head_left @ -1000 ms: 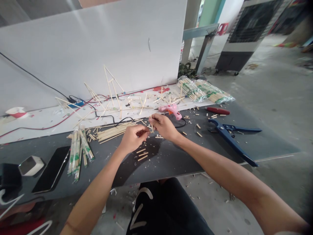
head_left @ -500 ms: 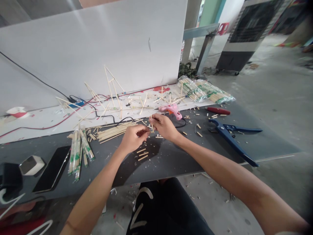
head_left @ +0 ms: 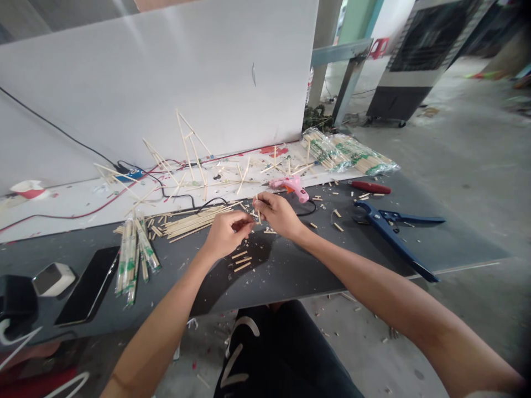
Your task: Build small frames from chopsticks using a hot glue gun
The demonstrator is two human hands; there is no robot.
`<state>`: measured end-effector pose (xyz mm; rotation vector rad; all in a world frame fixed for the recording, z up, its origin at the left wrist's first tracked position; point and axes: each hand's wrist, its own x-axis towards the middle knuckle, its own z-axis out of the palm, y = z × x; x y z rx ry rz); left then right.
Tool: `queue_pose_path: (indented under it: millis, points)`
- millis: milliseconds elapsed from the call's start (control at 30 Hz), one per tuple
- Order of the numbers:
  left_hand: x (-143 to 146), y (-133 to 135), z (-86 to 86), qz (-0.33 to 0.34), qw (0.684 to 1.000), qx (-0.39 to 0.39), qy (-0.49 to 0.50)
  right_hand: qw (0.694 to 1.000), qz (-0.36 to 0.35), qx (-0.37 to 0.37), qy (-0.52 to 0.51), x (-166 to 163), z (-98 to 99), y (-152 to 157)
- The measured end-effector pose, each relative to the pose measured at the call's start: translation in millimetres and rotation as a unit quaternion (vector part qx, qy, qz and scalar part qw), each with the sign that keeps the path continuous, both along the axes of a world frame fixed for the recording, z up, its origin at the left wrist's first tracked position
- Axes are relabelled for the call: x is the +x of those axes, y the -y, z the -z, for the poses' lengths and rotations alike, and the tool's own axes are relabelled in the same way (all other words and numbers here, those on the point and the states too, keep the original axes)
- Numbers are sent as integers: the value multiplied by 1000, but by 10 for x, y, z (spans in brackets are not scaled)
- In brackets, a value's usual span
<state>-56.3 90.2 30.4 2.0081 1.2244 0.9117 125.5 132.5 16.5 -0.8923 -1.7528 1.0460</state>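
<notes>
My right hand (head_left: 279, 214) is closed on a short wooden stick (head_left: 259, 216), held upright between thumb and fingers. Close beside it, my left hand (head_left: 228, 233) pinches with its fingertips at the stick's lower end; what lies in that pinch is too small to make out. Below the hands, several cut stick pieces (head_left: 242, 261) lie in a row on the dark table (head_left: 290, 282). A pile of long thin sticks (head_left: 194, 223) lies behind my left hand. Just beyond my right hand rests a pink glue gun (head_left: 292, 187).
Stick frames (head_left: 193, 149) stand along the white back strip. Blue cutters (head_left: 394, 232) and a red-handled tool (head_left: 370, 187) lie at right, near bagged sticks (head_left: 348, 152). More wrapped sticks (head_left: 131, 257), a black phone (head_left: 88, 284) and a white device (head_left: 53, 279) are at left.
</notes>
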Motion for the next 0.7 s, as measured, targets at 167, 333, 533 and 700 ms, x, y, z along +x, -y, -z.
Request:
queue_pose_path:
  millis: [167,333,533,700]
  points:
    - [8,0,10,-2,1000,-3,10,1000,8,1,5,-2,18,-2]
    - [12,-5,11,-7,1000,-4,11,1000,11,-3,0,-11,10,-3]
    - [6,-11,27,-4,1000,-3,19,1000,16,0,-2,-15,-7,10]
    - [15,2,6,-6,1000,-9,22,1000,15,-2,-15,-19,19,1]
